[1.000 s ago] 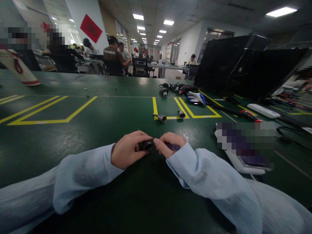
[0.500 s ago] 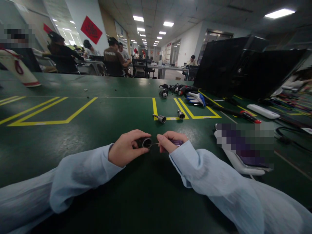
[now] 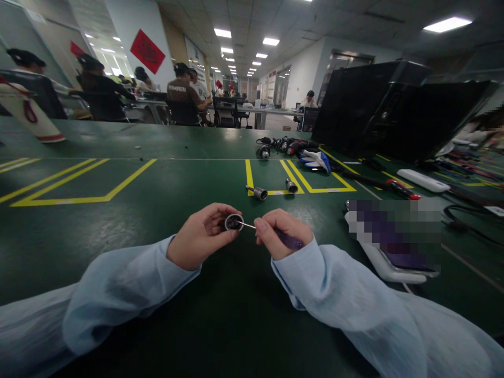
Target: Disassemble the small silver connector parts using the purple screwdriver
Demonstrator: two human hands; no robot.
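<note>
My left hand (image 3: 201, 233) is closed around a short round metal part (image 3: 233, 222), thumb below and fingers behind. Its hollow end, with a bright rim and dark inside, is turned towards me. In my right hand (image 3: 281, 231) is a screwdriver (image 3: 292, 242) with a purple handle, mostly covered by my fingers. The thin shaft runs left into the mouth of the part; what the tip touches inside I cannot make out. Beyond my hands, a metal socket-like piece with a stem (image 3: 257, 193) and a shorter metal piece (image 3: 291, 186) lie on the table.
Yellow tape outlines (image 3: 106, 198) mark the green table (image 3: 118, 226). A phone on a white base (image 3: 389, 241) lies at right. Behind are a blue-and-white glove (image 3: 316, 160), cables, a red-and-black tool (image 3: 402, 190), a white bar (image 3: 423, 180) and black monitors (image 3: 356, 107). Several people sit farther off.
The metal part has turned so that its opening faces me more and sits slightly higher. The screwdriver now slants more, its handle lower, and more of its shaft shows.
</note>
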